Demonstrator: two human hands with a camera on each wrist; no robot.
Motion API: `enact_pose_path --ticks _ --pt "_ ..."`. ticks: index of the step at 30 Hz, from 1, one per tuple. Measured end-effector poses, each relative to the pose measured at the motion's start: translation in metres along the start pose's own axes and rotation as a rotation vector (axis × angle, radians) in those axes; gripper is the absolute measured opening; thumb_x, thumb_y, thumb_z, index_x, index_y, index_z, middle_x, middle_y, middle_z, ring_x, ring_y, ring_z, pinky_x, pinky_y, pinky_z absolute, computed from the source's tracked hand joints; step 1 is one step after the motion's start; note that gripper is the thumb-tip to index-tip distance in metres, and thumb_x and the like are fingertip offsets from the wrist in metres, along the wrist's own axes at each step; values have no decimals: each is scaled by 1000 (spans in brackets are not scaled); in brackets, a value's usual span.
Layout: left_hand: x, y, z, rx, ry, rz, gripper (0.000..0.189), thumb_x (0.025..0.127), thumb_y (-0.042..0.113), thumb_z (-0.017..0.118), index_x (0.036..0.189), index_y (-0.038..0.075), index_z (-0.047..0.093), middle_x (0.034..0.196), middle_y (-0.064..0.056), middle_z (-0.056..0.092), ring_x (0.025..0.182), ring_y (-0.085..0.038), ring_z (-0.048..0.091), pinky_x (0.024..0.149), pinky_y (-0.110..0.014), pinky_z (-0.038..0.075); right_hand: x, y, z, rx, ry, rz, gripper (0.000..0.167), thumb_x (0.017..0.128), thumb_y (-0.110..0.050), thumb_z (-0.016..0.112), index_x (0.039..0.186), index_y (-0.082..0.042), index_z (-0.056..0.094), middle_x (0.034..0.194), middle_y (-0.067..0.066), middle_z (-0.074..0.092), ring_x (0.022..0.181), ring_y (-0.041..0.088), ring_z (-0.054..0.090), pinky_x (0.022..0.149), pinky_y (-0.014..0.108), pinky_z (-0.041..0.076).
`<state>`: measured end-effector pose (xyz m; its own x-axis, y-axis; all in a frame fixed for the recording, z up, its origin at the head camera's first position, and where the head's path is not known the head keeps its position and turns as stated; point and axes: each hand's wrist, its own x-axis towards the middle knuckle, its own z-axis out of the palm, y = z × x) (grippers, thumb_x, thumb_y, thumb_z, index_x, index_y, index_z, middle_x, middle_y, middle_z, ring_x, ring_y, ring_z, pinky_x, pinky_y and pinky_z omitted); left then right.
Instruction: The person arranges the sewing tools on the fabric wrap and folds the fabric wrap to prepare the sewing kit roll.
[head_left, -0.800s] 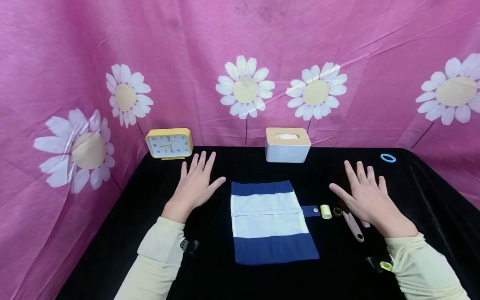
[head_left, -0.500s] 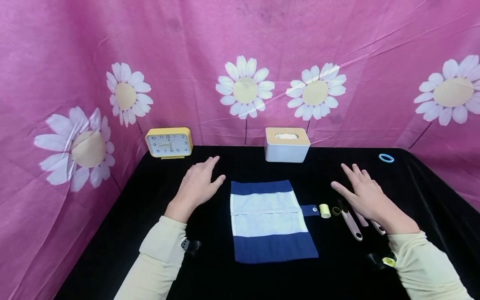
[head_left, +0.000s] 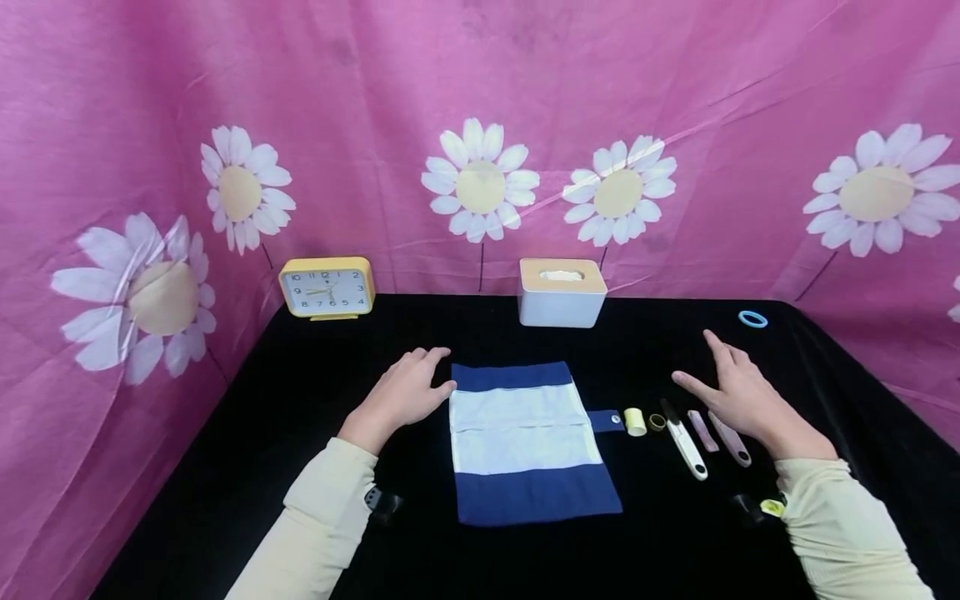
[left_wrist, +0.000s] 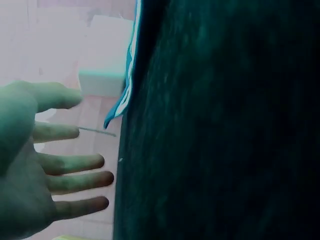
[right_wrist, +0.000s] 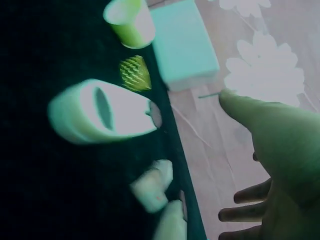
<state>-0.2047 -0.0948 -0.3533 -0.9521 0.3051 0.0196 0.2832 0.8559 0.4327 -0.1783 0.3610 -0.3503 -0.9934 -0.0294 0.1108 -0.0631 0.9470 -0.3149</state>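
A cloth roll point(head_left: 525, 450), navy at both ends with a pale middle, lies unfolded on the table. Its navy tab point(head_left: 603, 421) with a snap points right. My left hand point(head_left: 401, 390) is beside the roll's upper left corner, fingers loosely bent and holding nothing; whether the thumb touches the cloth I cannot tell. My right hand point(head_left: 746, 402), fingers extended, hovers above the tools at right. Near it lie a pale yellow spool point(head_left: 635, 422), a textured brass thimble point(right_wrist: 135, 73), a white-handled tool point(head_left: 687, 450) with a dark tip, a small pink piece point(head_left: 703, 432) and a pinkish-handled tool point(head_left: 731, 439).
A yellow clock point(head_left: 327, 288) and a white tissue box point(head_left: 562, 300) with a wooden top stand at the back of the black-covered table point(head_left: 525, 567). A blue ring point(head_left: 753, 319) lies at back right. Behind hangs a pink daisy curtain point(head_left: 360, 167).
My left hand has come down and right toward the cloth roll, its fingers bending. My right hand has shifted slightly right relative to the tools, uncovering more of them. The head view has turned slightly right.
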Motion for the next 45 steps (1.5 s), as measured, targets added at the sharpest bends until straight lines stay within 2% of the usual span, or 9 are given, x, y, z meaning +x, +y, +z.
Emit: enact_pose_path --ticks 3,8,11,14,17,20,25,37,45 --pt "-1 -2 4 17 -39 -7 60 98 34 63 150 10 45 145 -20 52 134 -36 50 108 -55 42 -3 5 1 7 -9 26 94 101 -52 52 158 5 5 139 53 27 121 69 35 95 76 32" --pt "-2 -3 6 16 -86 -10 61 97 35 65 150 10 46 144 -19 53 132 -36 47 109 -56 40 -6 14 1 -29 -24 49 87 100 -53 53 154 7 19 126 42 49 113 61 46 87 71 39" --pt "-3 -4 6 10 -97 16 59 96 34 68 147 10 49 140 -17 55 128 -34 47 108 -57 39 -7 18 6 -49 -36 40 80 99 -50 57 147 8 32 111 32 60 109 54 50 82 68 42" --pt "-4 -5 6 7 -101 46 59 93 32 72 144 10 53 139 -15 57 125 -33 48 108 -57 39 -9 22 10 -48 -45 19 73 96 -45 64 140 9 42 100 24 64 103 47 55 78 64 44" --pt "-3 -3 7 7 -107 80 59 91 30 76 142 10 56 137 -14 59 122 -31 48 106 -55 41 -12 25 12 -43 -55 -4 68 93 -39 69 135 10 48 93 20 69 96 45 61 76 60 47" --pt "-2 1 7 6 -129 98 59 89 27 78 141 10 57 136 -13 59 120 -31 48 105 -52 41 -14 28 10 -44 -60 -11 63 90 -33 72 131 11 51 89 19 71 90 44 65 75 59 48" --pt "0 5 7 32 -151 82 58 87 25 80 139 10 59 134 -12 58 122 -29 47 107 -50 41 -15 29 8 -37 -53 -27 56 88 -28 74 126 10 57 84 13 72 84 38 68 75 57 49" --pt "0 9 9 52 -151 84 57 87 24 80 139 10 60 133 -11 58 121 -28 47 109 -50 40 -15 29 7 -54 -20 -91 41 86 -19 75 116 7 67 75 1 70 74 21 64 73 51 50" --pt "-1 8 12 42 -141 94 57 87 24 80 139 10 60 131 -10 58 119 -28 47 109 -51 40 -14 28 6 -52 -6 -102 40 85 -19 75 115 7 68 75 2 72 75 24 66 73 51 50"
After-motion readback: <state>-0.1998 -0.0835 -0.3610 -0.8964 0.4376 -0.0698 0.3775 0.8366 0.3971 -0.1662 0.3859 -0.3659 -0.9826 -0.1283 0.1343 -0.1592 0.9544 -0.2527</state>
